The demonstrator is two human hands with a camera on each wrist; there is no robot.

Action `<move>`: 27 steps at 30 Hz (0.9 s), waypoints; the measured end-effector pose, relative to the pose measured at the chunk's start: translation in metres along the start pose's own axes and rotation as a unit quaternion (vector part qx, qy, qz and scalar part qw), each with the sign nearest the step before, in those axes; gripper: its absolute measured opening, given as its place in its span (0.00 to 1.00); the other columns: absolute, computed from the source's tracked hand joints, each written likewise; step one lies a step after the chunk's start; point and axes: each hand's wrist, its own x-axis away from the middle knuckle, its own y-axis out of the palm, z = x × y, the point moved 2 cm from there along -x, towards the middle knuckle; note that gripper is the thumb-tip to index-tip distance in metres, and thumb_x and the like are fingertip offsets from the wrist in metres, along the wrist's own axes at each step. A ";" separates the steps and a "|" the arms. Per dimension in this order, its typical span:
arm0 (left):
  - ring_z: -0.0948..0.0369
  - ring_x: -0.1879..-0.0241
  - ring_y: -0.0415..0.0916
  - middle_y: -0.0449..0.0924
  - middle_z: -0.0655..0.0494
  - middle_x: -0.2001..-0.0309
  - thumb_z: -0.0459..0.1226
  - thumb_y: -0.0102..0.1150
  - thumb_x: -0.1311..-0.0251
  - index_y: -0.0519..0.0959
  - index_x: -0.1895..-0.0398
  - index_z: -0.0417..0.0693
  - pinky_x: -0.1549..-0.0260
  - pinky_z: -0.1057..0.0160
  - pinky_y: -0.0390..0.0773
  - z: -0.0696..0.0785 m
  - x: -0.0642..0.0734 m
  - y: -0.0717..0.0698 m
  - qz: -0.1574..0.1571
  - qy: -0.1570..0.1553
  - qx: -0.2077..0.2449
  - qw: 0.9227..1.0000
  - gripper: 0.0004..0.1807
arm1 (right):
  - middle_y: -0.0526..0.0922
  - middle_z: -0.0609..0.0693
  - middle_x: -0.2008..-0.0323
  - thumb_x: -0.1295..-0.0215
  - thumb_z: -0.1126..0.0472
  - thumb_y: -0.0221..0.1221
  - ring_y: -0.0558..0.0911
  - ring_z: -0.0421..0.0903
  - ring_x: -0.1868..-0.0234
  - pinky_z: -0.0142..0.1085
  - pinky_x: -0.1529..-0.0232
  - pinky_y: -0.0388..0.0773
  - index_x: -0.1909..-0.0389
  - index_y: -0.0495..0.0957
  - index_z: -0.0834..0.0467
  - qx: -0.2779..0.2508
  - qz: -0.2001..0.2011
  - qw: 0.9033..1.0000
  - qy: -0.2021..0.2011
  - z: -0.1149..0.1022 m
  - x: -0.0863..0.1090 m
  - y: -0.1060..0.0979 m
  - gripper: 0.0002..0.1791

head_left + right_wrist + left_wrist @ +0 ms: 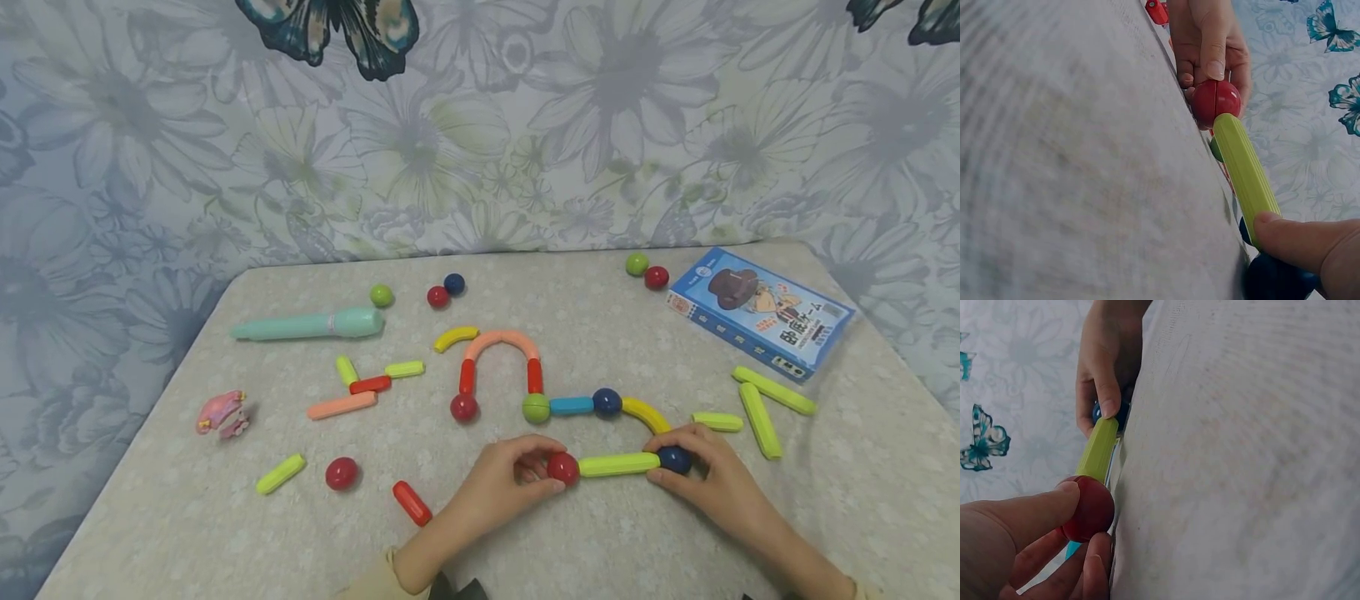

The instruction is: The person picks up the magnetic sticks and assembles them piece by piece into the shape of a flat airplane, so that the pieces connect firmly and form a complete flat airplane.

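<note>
While our left fingers clamp the red ball and our right fingers the navy ball, we hold the lime-green rod between them, presumably gripping both ends for steady alignment.

Lime rod crosswise, 2 ends touching red ball, navy ball.

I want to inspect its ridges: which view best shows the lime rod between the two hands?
Right wrist: the lime rod appears largest there, ridges plain. The left wrist view shows it foreshortened; the head view shows it smaller.
</note>
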 end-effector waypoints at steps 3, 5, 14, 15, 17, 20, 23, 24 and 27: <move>0.67 0.70 0.74 0.79 0.66 0.68 0.34 0.69 0.49 0.80 0.53 0.50 0.68 0.68 0.76 0.000 0.000 -0.001 0.004 -0.002 -0.003 1.000 0.18 | 0.75 0.43 0.61 0.49 0.56 0.70 0.72 0.44 0.56 0.34 0.52 0.68 0.58 0.81 0.49 0.004 -0.002 1.000 -0.001 0.000 -0.001 0.000 0.15; 0.67 0.71 0.74 0.78 0.65 0.69 0.34 0.69 0.49 0.80 0.53 0.49 0.69 0.68 0.76 0.001 0.001 -0.002 0.007 -0.002 -0.005 1.000 0.18 | 0.75 0.44 0.60 0.49 0.56 0.69 0.72 0.44 0.56 0.37 0.51 0.68 0.58 0.81 0.49 0.004 -0.005 1.000 0.000 -0.001 -0.001 0.001 0.16; 0.67 0.72 0.73 0.78 0.65 0.70 0.34 0.69 0.49 0.80 0.52 0.48 0.69 0.68 0.76 0.001 0.001 -0.002 0.013 0.000 -0.006 1.000 0.18 | 0.69 0.51 0.56 0.52 0.57 0.71 0.68 0.49 0.55 0.45 0.55 0.66 0.53 0.80 0.50 0.027 0.030 0.999 -0.027 -0.003 0.003 0.003 0.22; 0.67 0.72 0.73 0.78 0.65 0.70 0.34 0.69 0.49 0.80 0.52 0.48 0.69 0.68 0.76 0.000 0.001 -0.002 0.012 -0.001 -0.005 1.000 0.18 | 0.69 0.52 0.54 0.53 0.59 0.72 0.68 0.50 0.54 0.47 0.55 0.65 0.52 0.80 0.50 0.030 0.041 0.998 -0.038 -0.003 0.003 0.003 0.23; 0.67 0.72 0.73 0.78 0.65 0.70 0.34 0.69 0.49 0.80 0.52 0.48 0.69 0.68 0.76 0.000 0.001 -0.002 0.011 -0.003 -0.005 1.000 0.18 | 0.69 0.53 0.52 0.55 0.62 0.73 0.66 0.53 0.51 0.51 0.55 0.62 0.53 0.80 0.50 0.036 0.057 0.995 -0.069 -0.004 0.002 0.003 0.24; 0.67 0.71 0.73 0.77 0.65 0.69 0.34 0.69 0.49 0.80 0.52 0.49 0.68 0.68 0.76 0.000 0.000 -0.002 0.009 -0.006 -0.002 1.000 0.18 | 0.74 0.48 0.50 0.57 0.65 0.73 0.65 0.54 0.45 0.54 0.52 0.58 0.56 0.81 0.48 0.033 0.064 0.988 -0.138 -0.007 0.001 0.005 0.24; 0.67 0.71 0.74 0.78 0.66 0.69 0.34 0.69 0.49 0.80 0.52 0.48 0.68 0.68 0.76 -0.001 0.000 -0.001 0.008 -0.006 0.000 1.000 0.18 | 0.78 0.40 0.54 0.55 0.65 0.72 0.65 0.51 0.43 0.51 0.46 0.55 0.56 0.82 0.46 0.027 0.044 0.980 -0.194 -0.012 0.000 0.009 0.23; 0.67 0.71 0.74 0.78 0.66 0.69 0.34 0.69 0.49 0.80 0.52 0.48 0.68 0.68 0.76 -0.001 0.000 -0.001 0.009 -0.005 0.000 1.000 0.18 | 0.78 0.38 0.54 0.54 0.65 0.72 0.65 0.51 0.42 0.49 0.45 0.55 0.55 0.82 0.46 0.027 0.037 0.977 -0.206 -0.013 0.000 0.011 0.22; 0.67 0.71 0.74 0.78 0.66 0.68 0.34 0.69 0.49 0.81 0.52 0.48 0.68 0.68 0.76 -0.001 0.000 -0.001 0.011 -0.005 -0.003 1.000 0.18 | 0.79 0.36 0.55 0.52 0.64 0.71 0.67 0.50 0.42 0.50 0.44 0.54 0.54 0.81 0.46 0.037 0.020 0.975 -0.217 -0.017 -0.003 0.015 0.23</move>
